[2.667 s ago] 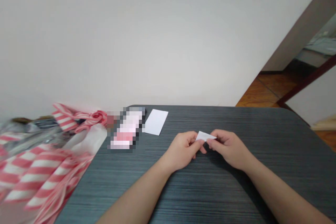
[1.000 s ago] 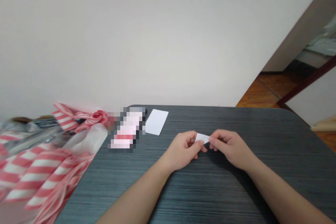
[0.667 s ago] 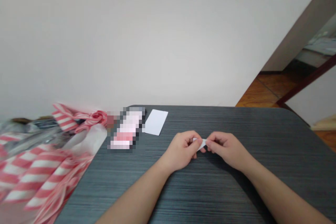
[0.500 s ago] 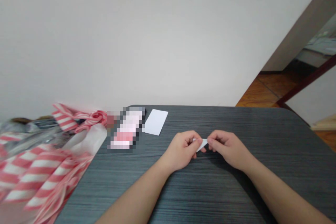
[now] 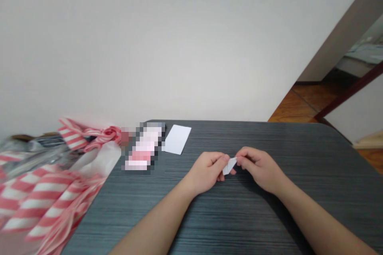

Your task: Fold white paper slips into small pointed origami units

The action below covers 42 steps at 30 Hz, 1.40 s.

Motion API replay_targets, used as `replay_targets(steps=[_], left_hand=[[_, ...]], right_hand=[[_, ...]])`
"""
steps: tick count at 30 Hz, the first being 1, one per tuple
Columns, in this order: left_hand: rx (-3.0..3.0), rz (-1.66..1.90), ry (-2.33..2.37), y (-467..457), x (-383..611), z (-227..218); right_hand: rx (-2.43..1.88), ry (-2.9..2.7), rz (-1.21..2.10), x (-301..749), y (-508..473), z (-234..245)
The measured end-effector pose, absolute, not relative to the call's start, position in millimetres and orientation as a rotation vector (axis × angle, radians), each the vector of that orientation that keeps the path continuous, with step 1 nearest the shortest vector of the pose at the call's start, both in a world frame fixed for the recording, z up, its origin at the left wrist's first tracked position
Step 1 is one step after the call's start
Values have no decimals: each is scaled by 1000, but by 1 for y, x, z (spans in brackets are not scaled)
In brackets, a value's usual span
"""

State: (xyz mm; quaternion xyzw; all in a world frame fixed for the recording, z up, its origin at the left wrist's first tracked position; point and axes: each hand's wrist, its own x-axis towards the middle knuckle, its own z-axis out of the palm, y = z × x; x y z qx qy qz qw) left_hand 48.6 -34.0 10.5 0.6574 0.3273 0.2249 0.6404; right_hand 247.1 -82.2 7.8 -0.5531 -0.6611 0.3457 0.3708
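Observation:
A small folded piece of white paper [image 5: 229,165] is pinched between both my hands, just above the dark striped table [image 5: 239,223]. My left hand [image 5: 209,170] curls its fingers and grips the paper's left side. The fingertips of my right hand [image 5: 259,167] pinch the right end. Most of the paper is hidden by my fingers; only a narrow tilted sliver shows.
A flat white paper sheet [image 5: 177,139] lies at the table's far left, beside a blurred pink and white object [image 5: 143,147]. Red and white striped bags [image 5: 44,191] crowd the left edge. A wall stands behind; a wooden floor [image 5: 302,105] shows at right.
The paper has shrunk from a wider flat strip to a small tilted sliver as my fingers closed in on it. Both hands stay in the same place.

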Motion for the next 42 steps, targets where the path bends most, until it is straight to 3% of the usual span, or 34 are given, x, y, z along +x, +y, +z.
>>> replay_targets(steps=[9,32,42], left_hand=[[1550,489,689,-34,47,12],[1656,583,897,-34,52,5],[1754,618,917,-36,53,11]], right_hand=[[-1242,-1781,722,247,-83,9],[-1349,-1728,700,244,-82,4],[-1485,-1667,834,239,-85,8]])
